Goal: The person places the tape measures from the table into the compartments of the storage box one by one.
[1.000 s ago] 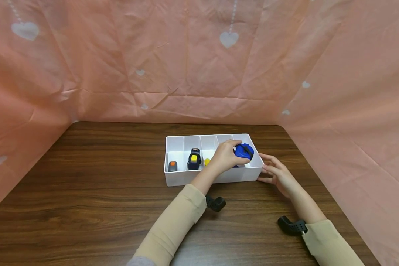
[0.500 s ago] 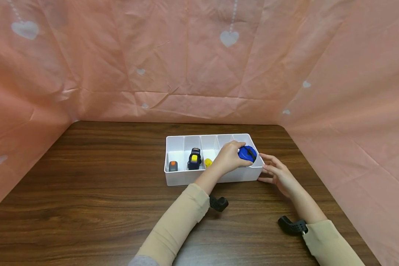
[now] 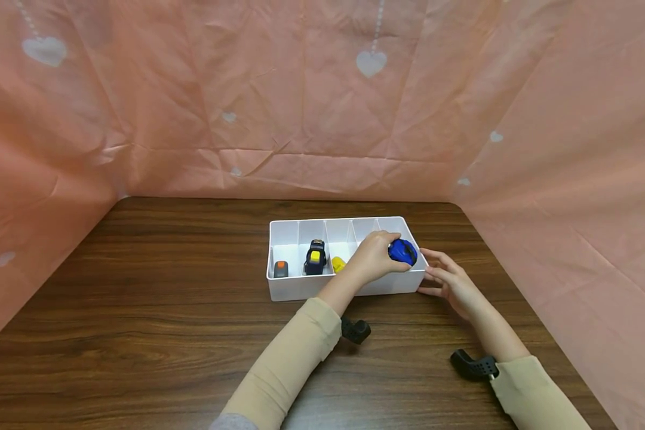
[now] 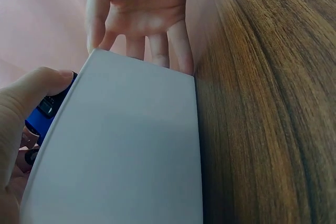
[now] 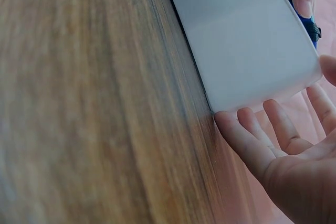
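A white divided box (image 3: 295,289) stands on the wooden table. My left hand (image 3: 375,258) reaches over its front wall and grips a blue tape measure (image 3: 403,252) with black parts, low in the rightmost compartment. The thumb (image 4: 50,80) lies along the box's front rim in the left wrist view; the other fingers are mostly hidden. At the box's right end, my right hand (image 3: 454,289) rests its spread, fairly straight fingers (image 5: 283,124) against the end wall. Leftward in the box lie a yellow object (image 3: 338,264), partly covered by the left arm, and a black tape measure (image 3: 315,258) with a yellow button.
A small grey item (image 3: 281,269) with an orange button sits in the leftmost compartment. Brown wooden tabletop (image 3: 140,310) spreads around the box. Pink cloth (image 3: 322,119) with white hearts hangs behind and at both sides.
My left hand has moved slightly right and toward the front with the blue tape measure, which sits lower and more tilted in the compartment. More of the yellow object shows. The right hand stays put.
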Action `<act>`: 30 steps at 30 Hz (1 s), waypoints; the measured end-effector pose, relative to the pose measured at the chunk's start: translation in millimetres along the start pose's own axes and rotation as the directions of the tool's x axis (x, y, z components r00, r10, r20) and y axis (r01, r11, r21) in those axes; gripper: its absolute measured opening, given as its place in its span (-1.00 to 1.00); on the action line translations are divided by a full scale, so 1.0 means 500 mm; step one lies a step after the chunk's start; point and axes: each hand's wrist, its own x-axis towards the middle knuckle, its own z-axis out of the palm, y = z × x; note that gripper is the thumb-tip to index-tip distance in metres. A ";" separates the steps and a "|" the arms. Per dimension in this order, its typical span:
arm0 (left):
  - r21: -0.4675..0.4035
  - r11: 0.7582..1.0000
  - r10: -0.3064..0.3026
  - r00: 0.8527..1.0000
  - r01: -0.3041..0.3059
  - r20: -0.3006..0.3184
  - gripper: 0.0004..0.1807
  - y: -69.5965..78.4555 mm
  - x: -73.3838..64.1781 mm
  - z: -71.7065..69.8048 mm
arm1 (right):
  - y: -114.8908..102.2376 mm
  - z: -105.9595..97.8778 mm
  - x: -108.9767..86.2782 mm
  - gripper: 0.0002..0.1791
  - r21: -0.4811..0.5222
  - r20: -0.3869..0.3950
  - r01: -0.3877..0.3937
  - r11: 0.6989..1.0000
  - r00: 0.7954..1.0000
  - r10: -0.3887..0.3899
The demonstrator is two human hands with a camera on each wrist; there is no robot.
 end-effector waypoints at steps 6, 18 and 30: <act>0.065 0.997 0.029 1.000 -0.029 0.005 -0.27 -0.001 0.001 0.007 | 0.000 0.000 -0.002 -0.62 -0.002 -0.001 -0.002 1.000 1.000 0.002; 0.231 0.972 0.028 0.997 -0.043 0.067 -0.24 0.003 -0.007 0.011 | 0.000 0.001 -0.002 -0.58 -0.041 -0.014 -0.019 0.999 1.000 0.019; 0.279 0.959 0.029 0.995 -0.056 0.099 -0.37 0.005 -0.007 0.013 | 0.002 0.000 -0.001 -0.58 -0.023 -0.009 -0.008 1.000 1.000 0.008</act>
